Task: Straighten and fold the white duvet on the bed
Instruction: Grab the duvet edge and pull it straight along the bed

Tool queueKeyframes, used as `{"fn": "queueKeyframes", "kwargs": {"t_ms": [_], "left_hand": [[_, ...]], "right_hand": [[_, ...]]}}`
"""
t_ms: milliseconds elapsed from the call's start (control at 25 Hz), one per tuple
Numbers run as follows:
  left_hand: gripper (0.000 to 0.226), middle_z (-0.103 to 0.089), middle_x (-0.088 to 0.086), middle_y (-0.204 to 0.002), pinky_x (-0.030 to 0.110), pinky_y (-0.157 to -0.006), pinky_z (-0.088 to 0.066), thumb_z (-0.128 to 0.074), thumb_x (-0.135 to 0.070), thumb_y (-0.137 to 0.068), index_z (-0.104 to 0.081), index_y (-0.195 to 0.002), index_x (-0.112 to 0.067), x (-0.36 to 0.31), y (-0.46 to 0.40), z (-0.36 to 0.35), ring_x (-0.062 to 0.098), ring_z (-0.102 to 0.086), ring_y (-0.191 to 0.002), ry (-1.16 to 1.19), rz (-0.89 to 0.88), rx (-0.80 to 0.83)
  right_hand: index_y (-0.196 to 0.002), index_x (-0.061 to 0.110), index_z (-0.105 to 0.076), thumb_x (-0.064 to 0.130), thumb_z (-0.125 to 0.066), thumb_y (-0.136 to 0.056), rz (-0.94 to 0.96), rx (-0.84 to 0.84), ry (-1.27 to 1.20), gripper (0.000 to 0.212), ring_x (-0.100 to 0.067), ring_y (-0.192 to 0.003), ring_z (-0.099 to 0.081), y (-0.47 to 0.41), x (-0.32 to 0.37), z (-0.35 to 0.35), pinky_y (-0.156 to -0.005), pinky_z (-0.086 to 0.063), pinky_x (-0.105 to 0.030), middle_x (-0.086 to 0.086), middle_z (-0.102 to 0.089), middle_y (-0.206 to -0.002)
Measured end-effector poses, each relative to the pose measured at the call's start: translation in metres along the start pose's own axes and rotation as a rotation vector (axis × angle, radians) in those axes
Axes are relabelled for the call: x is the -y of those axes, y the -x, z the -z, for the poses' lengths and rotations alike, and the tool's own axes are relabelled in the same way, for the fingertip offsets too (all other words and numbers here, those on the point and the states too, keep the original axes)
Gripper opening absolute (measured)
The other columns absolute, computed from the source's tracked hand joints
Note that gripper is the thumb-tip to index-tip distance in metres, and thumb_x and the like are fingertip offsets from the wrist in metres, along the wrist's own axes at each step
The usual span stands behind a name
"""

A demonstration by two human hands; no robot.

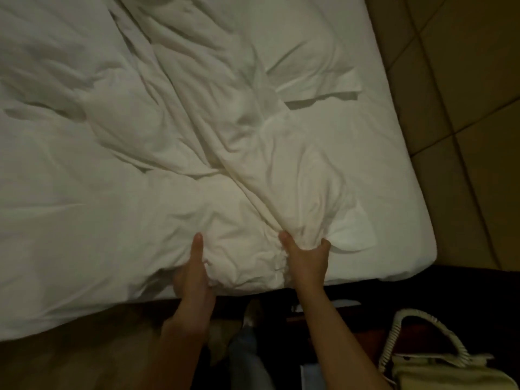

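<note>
Head camera, looking steeply down, close over bed (394, 170) edge.

No legible text, label, brand, number or sign appears anywhere in the view; every visible surface is plain and unmarked as far as the dim picture shows.

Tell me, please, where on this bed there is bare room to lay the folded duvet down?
Bare mattress runs along the bed's right side, between the duvet and the tiled floor, widest near the corner. Elsewhere the rumpled duvet covers it; the near edge is crowded, with the left hand and right hand gripping bunched fabric.
</note>
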State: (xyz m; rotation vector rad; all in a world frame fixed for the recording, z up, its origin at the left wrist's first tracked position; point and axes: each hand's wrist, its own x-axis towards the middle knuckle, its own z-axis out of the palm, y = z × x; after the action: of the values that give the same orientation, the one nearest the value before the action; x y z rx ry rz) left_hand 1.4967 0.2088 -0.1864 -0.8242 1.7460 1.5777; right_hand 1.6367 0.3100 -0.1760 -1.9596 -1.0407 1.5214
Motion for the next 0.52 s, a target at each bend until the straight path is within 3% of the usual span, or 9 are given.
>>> {"fn": "queueKeyframes", "kwargs": {"t_ms": [80,200,280,360,440,520], "left_hand": [[0.107,-0.061,-0.006,-0.130,0.042,-0.104,-0.048,-0.089,-0.067,-0.044,-0.053,-0.134,-0.020,0.015,-0.003,0.005,0.019,-0.063,-0.112,0.099,0.057,0.101],[0.118,-0.061,-0.002,-0.135,0.048,-0.107,-0.044,-0.089,-0.070,-0.044,-0.045,-0.145,-0.028,0.041,0.020,-0.011,0.023,-0.063,-0.117,0.213,0.154,0.272],[0.120,-0.062,-0.001,-0.134,0.049,-0.107,-0.044,-0.089,-0.070,-0.039,-0.047,-0.144,-0.028,0.051,0.039,-0.030,0.024,-0.063,-0.116,0.194,0.195,0.272],[0.123,-0.062,0.000,-0.133,0.046,-0.106,-0.046,-0.088,-0.074,-0.031,-0.054,-0.138,-0.024,0.044,0.039,-0.050,0.024,-0.063,-0.114,0.180,0.236,0.235],[0.121,-0.060,0.002,-0.134,0.044,-0.104,-0.046,-0.081,-0.078,-0.036,-0.052,-0.139,-0.021,0.027,0.029,-0.057,0.022,-0.061,-0.116,0.148,0.263,0.302],[0.115,-0.064,-0.001,-0.122,0.040,-0.090,-0.053,-0.073,-0.084,-0.039,-0.052,-0.135,-0.024,0.014,0.020,-0.047,0.017,-0.064,-0.106,-0.022,0.159,0.265]], "right_hand": [[-0.136,0.023,-0.041,0.040,-0.094,-0.065,-0.058,-0.024,-0.159,0.090,-0.012,-0.110,-0.062,-0.004,-0.004,0.006,-0.101,-0.051,-0.034,0.003,-0.060,-0.130],[-0.119,0.009,-0.065,0.058,-0.091,-0.056,-0.223,-0.159,-0.451,0.084,-0.024,-0.100,-0.070,-0.021,0.010,0.017,-0.093,-0.057,-0.041,-0.010,-0.072,-0.113],[-0.123,0.014,-0.068,0.069,-0.088,-0.052,-0.319,0.057,-0.664,0.091,-0.031,-0.109,-0.069,-0.040,0.024,0.024,-0.100,-0.053,-0.049,-0.014,-0.071,-0.121],[-0.136,0.020,-0.061,0.071,-0.084,-0.059,-0.362,0.297,-0.815,0.096,-0.035,-0.122,-0.061,-0.061,0.048,0.026,-0.110,-0.043,-0.051,-0.014,-0.064,-0.135],[-0.138,0.019,-0.059,0.073,-0.076,-0.069,-0.368,0.388,-0.812,0.089,-0.036,-0.125,-0.059,-0.082,0.070,0.021,-0.112,-0.041,-0.051,-0.015,-0.062,-0.137],[-0.132,0.020,-0.063,0.072,-0.068,-0.077,-0.368,0.456,-0.677,0.076,-0.034,-0.122,-0.060,-0.088,0.091,0.015,-0.110,-0.043,-0.050,-0.015,-0.066,-0.131]]}}
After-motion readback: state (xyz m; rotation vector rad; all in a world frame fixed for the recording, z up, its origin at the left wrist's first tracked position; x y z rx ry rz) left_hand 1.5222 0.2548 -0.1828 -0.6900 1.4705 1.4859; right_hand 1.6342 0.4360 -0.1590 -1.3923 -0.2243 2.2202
